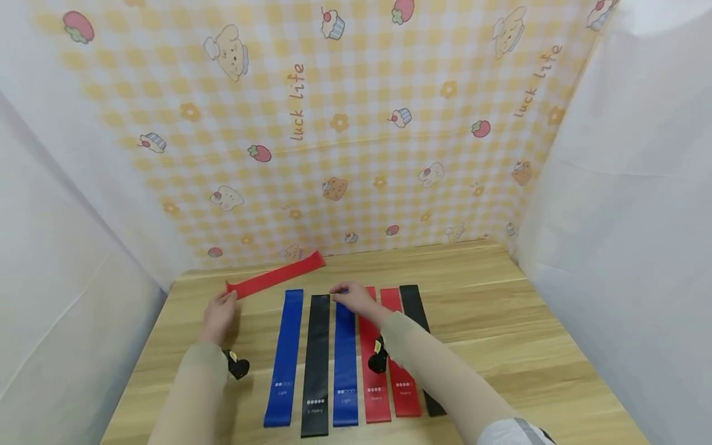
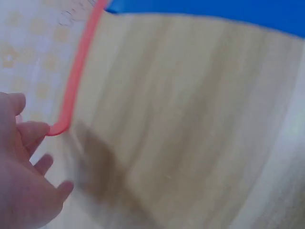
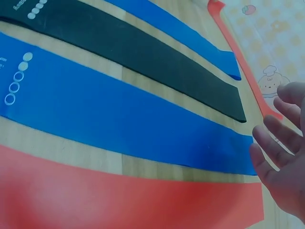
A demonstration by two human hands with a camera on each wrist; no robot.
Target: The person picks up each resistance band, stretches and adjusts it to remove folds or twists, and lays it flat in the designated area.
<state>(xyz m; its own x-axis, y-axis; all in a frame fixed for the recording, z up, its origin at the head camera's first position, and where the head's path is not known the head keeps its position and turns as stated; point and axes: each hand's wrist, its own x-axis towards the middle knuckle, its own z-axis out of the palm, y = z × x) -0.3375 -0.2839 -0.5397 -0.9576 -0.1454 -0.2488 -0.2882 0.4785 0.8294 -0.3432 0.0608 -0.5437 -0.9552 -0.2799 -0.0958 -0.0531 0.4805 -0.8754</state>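
At the back left, a red resistance band (image 1: 275, 277) stretches aslant toward the patterned cloth. My left hand (image 1: 219, 314) pinches its near-left end; in the left wrist view the red band end (image 2: 59, 128) meets the fingertips. With loosely bent fingers and nothing held, my right hand (image 1: 356, 298) hovers at the far end of a blue band (image 1: 345, 358) marked Light. To its left lie a black band (image 1: 316, 364) and another blue band (image 1: 285, 355). The right wrist view shows the right hand (image 3: 283, 152) beside the blue band's end (image 3: 228, 148).
Right of the middle blue band lie two red bands (image 1: 374, 386) (image 1: 405, 389) and a black band (image 1: 414, 306), partly behind the right arm. White cloth walls (image 1: 623, 216) flank the wooden table (image 1: 500, 321); a yellow checked cloth (image 1: 356, 154) hangs behind.
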